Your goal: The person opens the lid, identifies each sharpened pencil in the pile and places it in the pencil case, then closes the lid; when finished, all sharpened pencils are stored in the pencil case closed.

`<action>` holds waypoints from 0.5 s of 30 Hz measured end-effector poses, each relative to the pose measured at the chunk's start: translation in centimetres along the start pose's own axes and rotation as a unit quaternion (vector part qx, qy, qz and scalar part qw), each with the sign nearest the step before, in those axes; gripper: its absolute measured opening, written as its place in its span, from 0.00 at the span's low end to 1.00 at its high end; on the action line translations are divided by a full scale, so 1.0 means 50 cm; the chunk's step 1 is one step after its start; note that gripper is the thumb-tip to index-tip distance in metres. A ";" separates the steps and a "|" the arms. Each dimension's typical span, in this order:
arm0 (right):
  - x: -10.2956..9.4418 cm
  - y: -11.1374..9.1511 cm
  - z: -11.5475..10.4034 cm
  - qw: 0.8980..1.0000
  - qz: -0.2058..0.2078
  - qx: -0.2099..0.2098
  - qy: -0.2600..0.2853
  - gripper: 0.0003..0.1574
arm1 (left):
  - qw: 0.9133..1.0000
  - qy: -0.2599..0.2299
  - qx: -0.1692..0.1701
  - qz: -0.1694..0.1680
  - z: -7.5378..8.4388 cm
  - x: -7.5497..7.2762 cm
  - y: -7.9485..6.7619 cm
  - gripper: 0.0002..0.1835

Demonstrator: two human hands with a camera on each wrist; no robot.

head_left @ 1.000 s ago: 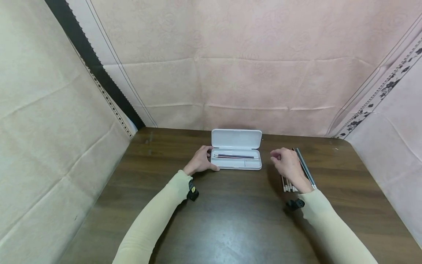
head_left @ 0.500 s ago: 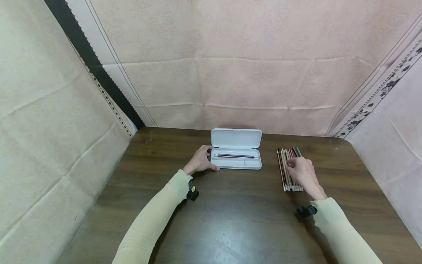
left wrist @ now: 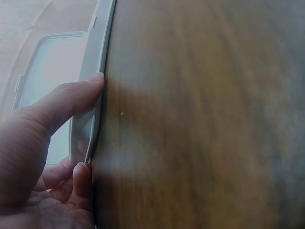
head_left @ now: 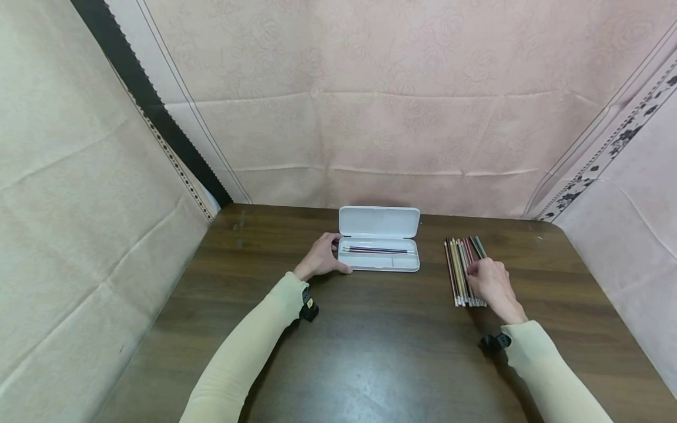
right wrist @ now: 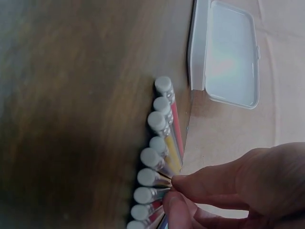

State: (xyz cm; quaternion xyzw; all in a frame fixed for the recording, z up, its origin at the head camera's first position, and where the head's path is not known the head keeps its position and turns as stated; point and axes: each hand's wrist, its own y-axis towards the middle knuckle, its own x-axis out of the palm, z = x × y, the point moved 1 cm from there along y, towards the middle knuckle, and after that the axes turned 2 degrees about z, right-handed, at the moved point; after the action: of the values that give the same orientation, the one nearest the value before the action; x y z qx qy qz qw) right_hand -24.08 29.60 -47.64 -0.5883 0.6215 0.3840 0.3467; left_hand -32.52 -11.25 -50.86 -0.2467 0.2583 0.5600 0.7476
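Note:
A white pencil case [head_left: 379, 222] lies open near the table's back edge, lid tipped back, with a few dark pencils [head_left: 376, 251] in its tray. My left hand [head_left: 321, 257] holds the case's left end; in the left wrist view the thumb lies along the front wall [left wrist: 86, 126] and the fingers curl behind the end. To the right, several pencils [head_left: 456, 270] lie side by side, white eraser ends towards me. Over the right part of this row, my right hand [head_left: 491, 283] pinches a pencil near its eraser end [right wrist: 145, 195], partly hidden by the fingertips.
The brown wooden table [head_left: 359, 341] has rounded back corners. Pale cloth [head_left: 381, 135] hangs behind it and at both sides. A stretch of tabletop separates the case from the pencil row.
My right hand has moved right from the left side of the pencil row, then slightly towards me along the pencils, uncovering the left ones. My left hand and the case stay put.

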 end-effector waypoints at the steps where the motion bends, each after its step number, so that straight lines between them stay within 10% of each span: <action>1: -0.001 -0.001 -0.001 1.000 0.001 -0.001 -0.002 0.11 | 1.000 -0.002 0.001 0.000 -0.001 0.000 0.000 0.52; 15: -0.008 -0.005 0.002 0.999 -0.038 0.039 0.003 0.14 | 1.000 -0.008 0.007 -0.002 0.000 -0.003 -0.004 0.53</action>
State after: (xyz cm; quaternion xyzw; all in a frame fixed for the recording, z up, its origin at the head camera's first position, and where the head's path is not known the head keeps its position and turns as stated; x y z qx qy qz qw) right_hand -23.81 29.87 -47.38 -0.5991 0.6138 0.3444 0.3817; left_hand -32.35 -11.40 -50.76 -0.2372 0.2559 0.5586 0.7525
